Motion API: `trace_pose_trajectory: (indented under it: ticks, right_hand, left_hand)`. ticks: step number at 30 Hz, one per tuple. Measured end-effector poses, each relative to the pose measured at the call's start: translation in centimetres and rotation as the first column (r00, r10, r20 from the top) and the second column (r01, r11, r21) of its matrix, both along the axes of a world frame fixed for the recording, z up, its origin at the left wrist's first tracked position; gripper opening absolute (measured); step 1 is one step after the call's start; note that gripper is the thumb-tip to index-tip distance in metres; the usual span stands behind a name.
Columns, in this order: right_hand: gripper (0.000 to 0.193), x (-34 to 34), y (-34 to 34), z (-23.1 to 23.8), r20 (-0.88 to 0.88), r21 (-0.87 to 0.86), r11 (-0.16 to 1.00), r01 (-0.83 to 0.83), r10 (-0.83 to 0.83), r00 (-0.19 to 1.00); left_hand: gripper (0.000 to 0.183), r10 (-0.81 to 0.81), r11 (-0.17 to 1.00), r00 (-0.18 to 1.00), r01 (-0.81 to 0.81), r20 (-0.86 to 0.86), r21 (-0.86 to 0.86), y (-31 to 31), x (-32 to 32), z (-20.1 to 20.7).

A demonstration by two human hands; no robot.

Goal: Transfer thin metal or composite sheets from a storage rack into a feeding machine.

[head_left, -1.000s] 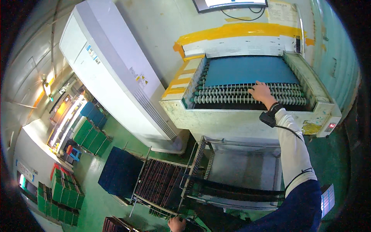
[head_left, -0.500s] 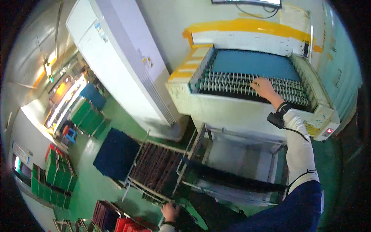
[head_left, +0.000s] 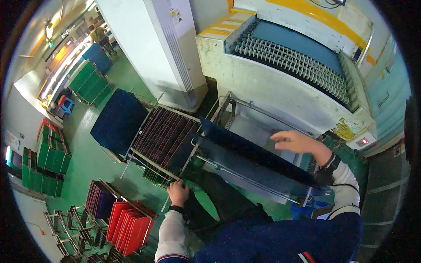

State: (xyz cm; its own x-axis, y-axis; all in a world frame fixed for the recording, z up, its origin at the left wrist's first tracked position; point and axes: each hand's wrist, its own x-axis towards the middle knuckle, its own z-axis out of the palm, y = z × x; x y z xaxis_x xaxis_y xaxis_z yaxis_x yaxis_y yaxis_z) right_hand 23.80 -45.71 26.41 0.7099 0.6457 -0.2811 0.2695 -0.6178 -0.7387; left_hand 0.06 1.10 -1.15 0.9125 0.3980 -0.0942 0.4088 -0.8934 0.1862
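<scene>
My right hand (head_left: 294, 142) hovers over a metal cart frame (head_left: 252, 105), its fingers stretched out and holding nothing. Just below and left of it, a dark thin panel (head_left: 250, 147) stands on edge in the frame. A second dark panel (head_left: 245, 164) leans on the near side. My left hand (head_left: 178, 193) is closed at the near corner of a rack (head_left: 164, 131) filled with several thin dark panels in slots. Its fingertips are partly hidden, but they appear curled on the rack's edge.
Ahead stands a roller conveyor machine (head_left: 289, 57) with a blue sheet inside. A tall white cabinet (head_left: 144, 48) rises left of it. A large dark panel (head_left: 118, 120) is beyond the rack. Red panels (head_left: 127, 225) and green racks (head_left: 52, 153) stand left; a person (head_left: 100, 37) is far back.
My right hand has come back from the conveyor rollers to above the cart frame. The view has shifted, and the upright dark panels now show clearly. My left hand stays by the rack's corner.
</scene>
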Motion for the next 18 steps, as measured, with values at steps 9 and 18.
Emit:
trace_pose_trajectory:
  ticks: [9, 18]
  right_hand:
    - [0.041, -5.3, 0.5, -1.2, 0.252, -0.261, 0.964, 0.048, 0.019, 0.968]
    - [0.033, -5.9, 1.5, -4.1, 0.368, -0.350, 0.917, 0.190, -0.052, 0.929]
  left_hand:
    - [0.037, 0.011, 0.998, 1.000, -0.011, -0.003, -0.054, -0.1, -0.2, 0.6]
    - [0.036, 0.010, 0.996, 1.000, -0.007, 0.029, -0.085, 0.1, -0.6, 1.1]
